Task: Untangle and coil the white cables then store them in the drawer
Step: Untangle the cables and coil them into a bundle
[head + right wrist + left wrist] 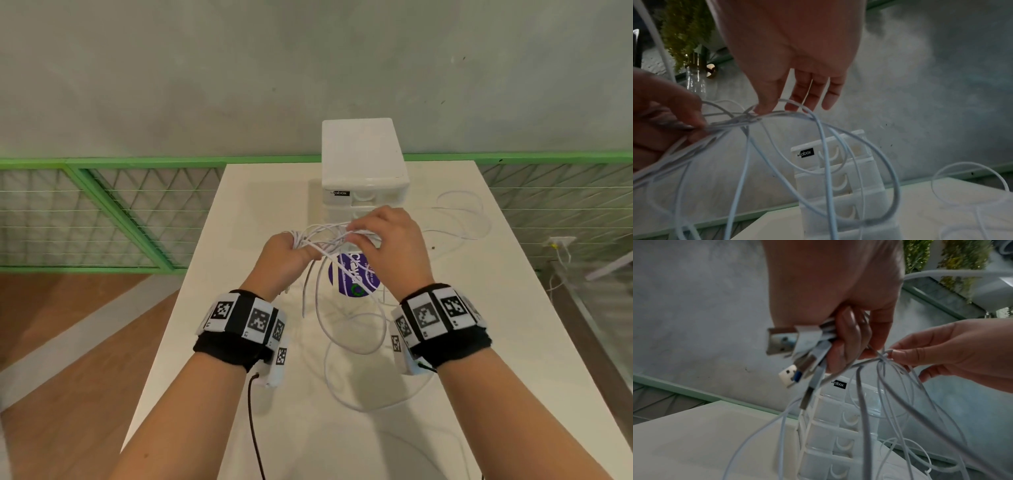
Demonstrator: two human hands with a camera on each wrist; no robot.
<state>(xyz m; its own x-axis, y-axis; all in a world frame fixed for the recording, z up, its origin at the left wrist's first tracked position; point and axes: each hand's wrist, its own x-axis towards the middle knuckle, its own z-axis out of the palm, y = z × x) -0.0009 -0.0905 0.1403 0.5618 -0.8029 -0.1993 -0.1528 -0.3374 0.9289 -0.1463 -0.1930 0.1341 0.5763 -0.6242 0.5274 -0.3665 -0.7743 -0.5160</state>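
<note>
Drawer unit [364,164] behind dangling cables [342,308]

White cables [346,322] partly hidden behind wristbands [442,318], drawer unit [364,164] front blocked by right hand [387,246], sticker [354,275] text unreadable

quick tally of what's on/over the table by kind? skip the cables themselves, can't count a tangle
Hands: 2, left hand and right hand, both in the white cables
USB plugs in left hand: 3 visible
Drawer units: 1
Purple stickers: 1
Total: 7
</note>
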